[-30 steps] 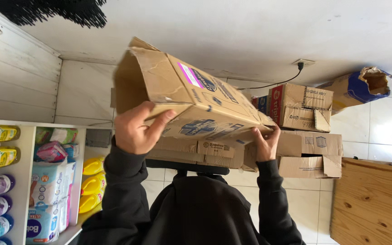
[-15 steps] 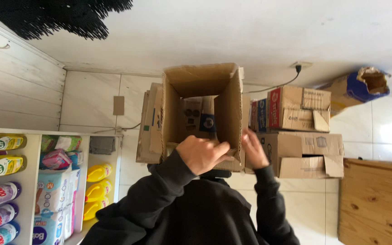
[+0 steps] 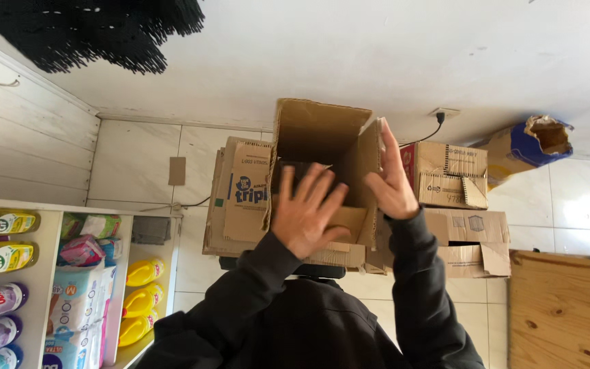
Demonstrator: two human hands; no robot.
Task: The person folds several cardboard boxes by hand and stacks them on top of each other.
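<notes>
Brown cardboard box; black sleeves; yellow bottles.

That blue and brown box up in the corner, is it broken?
Yes. The blue-and-brown box at the far right looks torn: its open top edge is ragged and crumpled, and it sits tilted. The open box between the left hand and right hand looks whole.

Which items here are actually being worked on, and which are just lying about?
In hand:
open cardboard box
left hand, flat on its flap
right hand, on its side wall

Lying about:
flattened cardboard stack
stacked boxes
blue-wrapped box
shelf bottles
wooden panel
</notes>
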